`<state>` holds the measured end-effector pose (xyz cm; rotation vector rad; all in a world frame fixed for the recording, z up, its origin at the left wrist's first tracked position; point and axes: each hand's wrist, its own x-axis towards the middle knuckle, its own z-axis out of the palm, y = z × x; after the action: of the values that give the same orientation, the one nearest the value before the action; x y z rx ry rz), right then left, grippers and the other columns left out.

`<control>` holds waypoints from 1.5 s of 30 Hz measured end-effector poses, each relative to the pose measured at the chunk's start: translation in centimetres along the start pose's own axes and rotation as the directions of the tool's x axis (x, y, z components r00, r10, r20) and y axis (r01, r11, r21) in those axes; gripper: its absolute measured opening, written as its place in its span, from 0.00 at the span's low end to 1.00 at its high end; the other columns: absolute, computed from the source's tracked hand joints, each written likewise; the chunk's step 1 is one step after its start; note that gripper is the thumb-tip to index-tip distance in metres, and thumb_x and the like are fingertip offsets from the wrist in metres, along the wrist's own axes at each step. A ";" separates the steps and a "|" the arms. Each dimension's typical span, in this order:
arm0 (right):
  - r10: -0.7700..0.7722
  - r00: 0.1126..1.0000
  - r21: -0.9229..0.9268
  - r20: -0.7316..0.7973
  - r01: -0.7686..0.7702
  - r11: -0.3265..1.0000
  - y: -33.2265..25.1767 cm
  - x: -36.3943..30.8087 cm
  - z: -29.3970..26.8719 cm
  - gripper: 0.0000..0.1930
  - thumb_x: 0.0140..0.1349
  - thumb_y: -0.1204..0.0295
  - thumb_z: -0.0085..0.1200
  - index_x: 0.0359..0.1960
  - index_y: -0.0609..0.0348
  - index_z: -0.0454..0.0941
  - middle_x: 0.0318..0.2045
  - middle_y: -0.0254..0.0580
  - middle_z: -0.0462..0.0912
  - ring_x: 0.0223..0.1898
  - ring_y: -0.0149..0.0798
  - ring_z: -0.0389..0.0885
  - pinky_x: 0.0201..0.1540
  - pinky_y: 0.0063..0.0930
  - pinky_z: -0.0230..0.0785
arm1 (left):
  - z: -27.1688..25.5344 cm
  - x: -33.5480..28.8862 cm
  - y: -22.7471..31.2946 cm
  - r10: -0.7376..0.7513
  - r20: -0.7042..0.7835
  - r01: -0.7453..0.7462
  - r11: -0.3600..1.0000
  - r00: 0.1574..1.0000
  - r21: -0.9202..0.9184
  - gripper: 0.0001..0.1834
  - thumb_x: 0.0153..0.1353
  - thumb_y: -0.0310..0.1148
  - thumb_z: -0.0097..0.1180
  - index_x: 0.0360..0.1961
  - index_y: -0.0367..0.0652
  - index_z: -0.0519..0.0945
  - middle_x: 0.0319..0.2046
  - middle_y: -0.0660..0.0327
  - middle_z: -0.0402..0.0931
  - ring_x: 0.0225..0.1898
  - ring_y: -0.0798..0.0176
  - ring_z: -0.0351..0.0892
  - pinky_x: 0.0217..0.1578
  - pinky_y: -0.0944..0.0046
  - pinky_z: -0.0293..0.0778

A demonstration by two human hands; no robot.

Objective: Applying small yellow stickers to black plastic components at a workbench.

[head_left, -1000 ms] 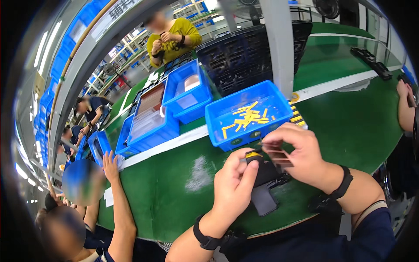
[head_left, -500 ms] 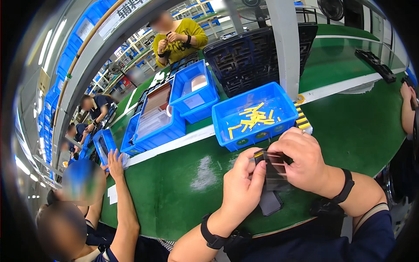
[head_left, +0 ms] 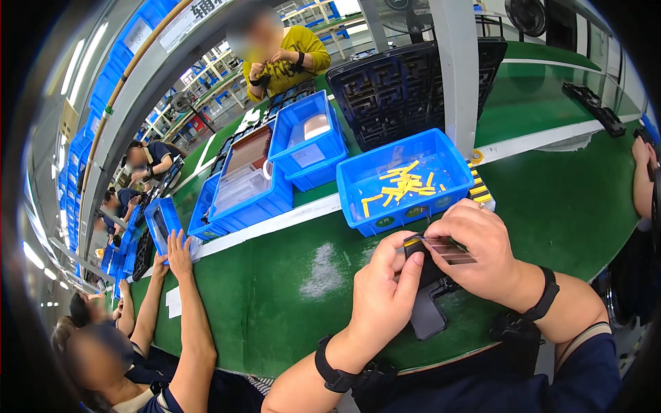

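My left hand [head_left: 385,282] pinches a flat black part [head_left: 428,270] between thumb and fingers; a small yellow strip [head_left: 412,241] shows at its top end. Close beside it, my right hand [head_left: 478,244] grips a thin see-through striped film [head_left: 454,256], seen almost edge-on, with its fingertips at the top of the black part. Below both hands a dark grey flat piece [head_left: 428,318] shows over the green table; whether it joins the held part I cannot tell.
A blue bin [head_left: 351,205] with yellow strips stands just beyond my hands. More blue bins [head_left: 251,219] and a black moulded tray [head_left: 385,96] stand behind, near a grey post [head_left: 458,76]. At left a co-worker's hands [head_left: 180,256] touch a small blue bin [head_left: 164,224].
The striped film in my right hand has tilted from facing me to nearly edge-on and uncovers more of the black part. The co-worker at left has shifted.
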<state>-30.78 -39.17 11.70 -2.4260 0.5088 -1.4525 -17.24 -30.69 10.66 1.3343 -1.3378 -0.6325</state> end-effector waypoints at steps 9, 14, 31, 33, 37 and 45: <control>-0.054 0.994 -0.121 -0.094 0.043 0.992 2.6 1.4 -1.3 0.12 0.34 0.84 0.55 0.23 0.58 0.72 0.21 0.37 0.72 0.27 0.42 0.71 0.30 0.31 0.64 | -0.4 1.1 -0.7 -0.224 0.098 0.244 0.872 0.970 -0.425 0.11 0.63 0.27 0.46 0.45 0.35 0.68 0.35 0.56 0.79 0.35 0.70 0.77 0.38 0.72 0.71; 0.005 0.998 -0.306 -0.059 -0.023 0.952 5.5 1.7 -1.0 0.14 0.38 0.85 0.54 0.31 0.62 0.77 0.24 0.43 0.74 0.30 0.47 0.72 0.34 0.33 0.66 | -1.3 0.7 -1.1 -0.234 0.136 0.269 0.769 0.963 -0.580 0.09 0.64 0.28 0.44 0.43 0.36 0.69 0.32 0.56 0.78 0.34 0.66 0.79 0.37 0.69 0.74; 0.263 0.964 0.141 0.046 -0.267 0.953 0.4 0.7 -2.1 0.04 0.48 0.80 0.56 0.28 0.62 0.80 0.23 0.40 0.77 0.24 0.30 0.73 0.29 0.24 0.64 | -0.5 0.5 -0.9 -0.168 0.182 0.217 0.929 0.969 -0.299 0.09 0.65 0.31 0.44 0.41 0.37 0.71 0.30 0.58 0.78 0.33 0.70 0.77 0.36 0.71 0.73; 0.333 0.935 0.296 0.124 -0.355 0.887 0.6 0.6 -1.9 0.04 0.49 0.76 0.59 0.26 0.63 0.78 0.24 0.38 0.78 0.24 0.27 0.73 0.29 0.21 0.64 | -0.4 0.3 -0.3 -0.130 0.174 0.168 0.960 0.976 -0.226 0.09 0.65 0.30 0.44 0.42 0.36 0.71 0.31 0.59 0.78 0.33 0.71 0.77 0.36 0.72 0.72; 0.483 0.843 0.468 0.234 -0.534 0.704 1.4 0.0 -1.6 0.04 0.50 0.75 0.59 0.26 0.63 0.79 0.24 0.37 0.79 0.24 0.25 0.72 0.28 0.18 0.63 | -0.4 0.3 0.1 -0.062 0.161 0.078 0.993 0.985 -0.091 0.09 0.64 0.30 0.45 0.42 0.37 0.71 0.30 0.61 0.79 0.33 0.72 0.77 0.36 0.73 0.72; 0.328 0.941 0.234 0.087 -0.339 0.911 1.1 0.7 -1.4 0.05 0.49 0.76 0.60 0.29 0.59 0.81 0.25 0.37 0.78 0.25 0.28 0.75 0.30 0.20 0.67 | -0.7 0.6 -0.2 -0.176 0.160 0.225 0.896 0.971 -0.383 0.09 0.65 0.31 0.44 0.42 0.37 0.70 0.31 0.58 0.77 0.34 0.66 0.79 0.38 0.68 0.74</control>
<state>-31.86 -40.48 12.46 -2.0527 0.6541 -1.2316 -16.38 -31.05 10.90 1.1161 -1.0953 -1.0840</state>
